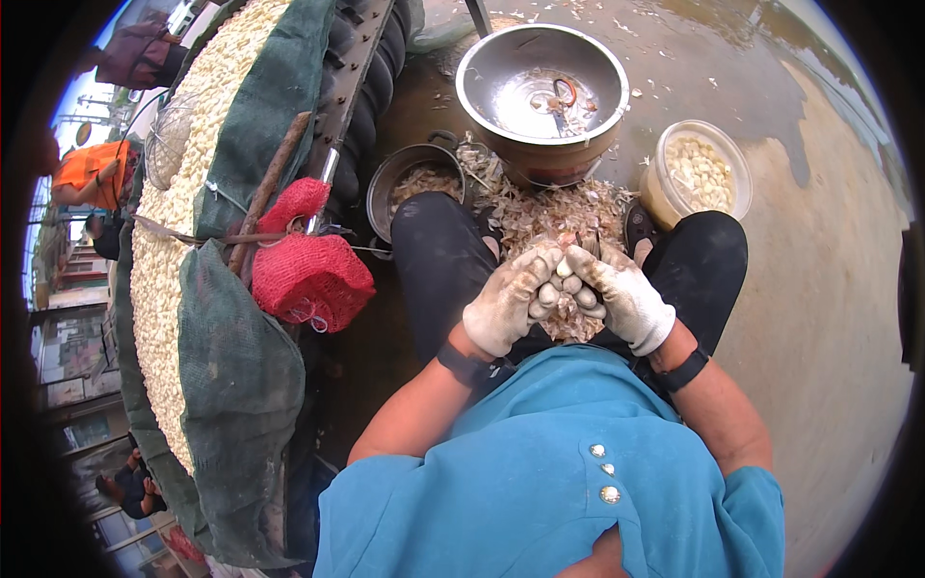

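My left hand [509, 297] and my right hand [628, 301], in soiled white gloves, meet between my knees. Their fingers are curled together and the thumbs press in at the top. Pinched there is a small pale garlic clove [564, 269], largely covered by the gloved fingers. Beneath and beyond the hands spreads a heap of papery garlic skins [554, 214]. A wide metal bowl [511, 91] stands past the heap, with a red-and-dark item and skin scraps inside.
A white tub of peeled cloves [745, 188] stands beyond my right knee. By my left knee is a metal pot [378, 197] with skins. At left, a trailer lined with green netting [236, 385] carries many cloves; a red mesh bag [313, 275] hangs there. Other people stand behind it.
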The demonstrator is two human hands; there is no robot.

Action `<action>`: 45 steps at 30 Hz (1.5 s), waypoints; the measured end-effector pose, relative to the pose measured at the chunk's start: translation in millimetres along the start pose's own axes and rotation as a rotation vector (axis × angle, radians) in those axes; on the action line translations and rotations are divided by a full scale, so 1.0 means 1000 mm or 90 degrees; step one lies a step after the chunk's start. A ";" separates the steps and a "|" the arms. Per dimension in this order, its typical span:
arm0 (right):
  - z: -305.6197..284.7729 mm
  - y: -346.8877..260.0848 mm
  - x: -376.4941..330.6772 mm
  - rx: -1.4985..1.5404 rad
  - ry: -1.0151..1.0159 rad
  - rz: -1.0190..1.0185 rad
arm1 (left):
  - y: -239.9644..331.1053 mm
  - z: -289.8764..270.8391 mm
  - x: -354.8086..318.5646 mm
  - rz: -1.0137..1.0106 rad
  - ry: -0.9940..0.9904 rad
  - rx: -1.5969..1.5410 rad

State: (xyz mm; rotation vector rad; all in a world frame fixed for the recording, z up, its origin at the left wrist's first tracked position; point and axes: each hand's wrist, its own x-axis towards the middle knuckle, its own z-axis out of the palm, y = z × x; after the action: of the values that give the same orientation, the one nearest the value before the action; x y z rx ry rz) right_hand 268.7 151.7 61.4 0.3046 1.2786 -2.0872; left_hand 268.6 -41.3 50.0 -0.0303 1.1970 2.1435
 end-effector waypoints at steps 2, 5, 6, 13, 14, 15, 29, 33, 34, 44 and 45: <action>0.002 0.001 0.001 0.003 -0.002 -0.008 | -0.006 -0.004 0.002 0.010 0.011 0.016; 0.002 0.002 -0.002 -0.112 0.024 -0.013 | -0.014 -0.007 0.000 0.036 0.030 0.072; 0.002 0.002 -0.002 -0.133 0.026 -0.012 | -0.014 -0.007 -0.002 0.037 0.031 0.077; 0.001 0.003 0.003 -0.222 0.025 -0.121 | -0.021 -0.025 0.003 0.035 -0.004 0.180; 0.001 0.006 0.005 -0.247 0.038 -0.161 | -0.018 -0.025 0.003 -0.008 -0.012 0.094; 0.000 0.005 0.005 -0.260 0.029 -0.158 | -0.013 -0.022 0.002 -0.059 -0.025 -0.031; 0.002 -0.006 -0.002 -0.225 -0.026 -0.115 | -0.011 -0.016 0.004 -0.058 -0.050 -0.117; -0.002 0.001 0.003 -0.280 -0.012 -0.176 | -0.006 -0.009 0.003 -0.090 -0.010 -0.142; -0.001 -0.001 0.001 -0.275 -0.020 -0.150 | -0.006 -0.011 0.002 -0.103 -0.022 -0.177; 0.004 0.003 -0.009 0.030 -0.041 -0.018 | 0.004 -0.004 -0.003 -0.107 -0.026 -0.221; 0.003 0.003 -0.008 0.061 -0.057 -0.011 | 0.004 -0.008 -0.004 -0.106 -0.037 -0.222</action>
State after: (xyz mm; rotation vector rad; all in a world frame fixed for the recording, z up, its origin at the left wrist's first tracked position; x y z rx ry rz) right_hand 276.8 151.8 64.6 0.2388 1.1347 -2.1565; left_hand 267.3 -50.7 49.7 -0.2106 0.7482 2.1626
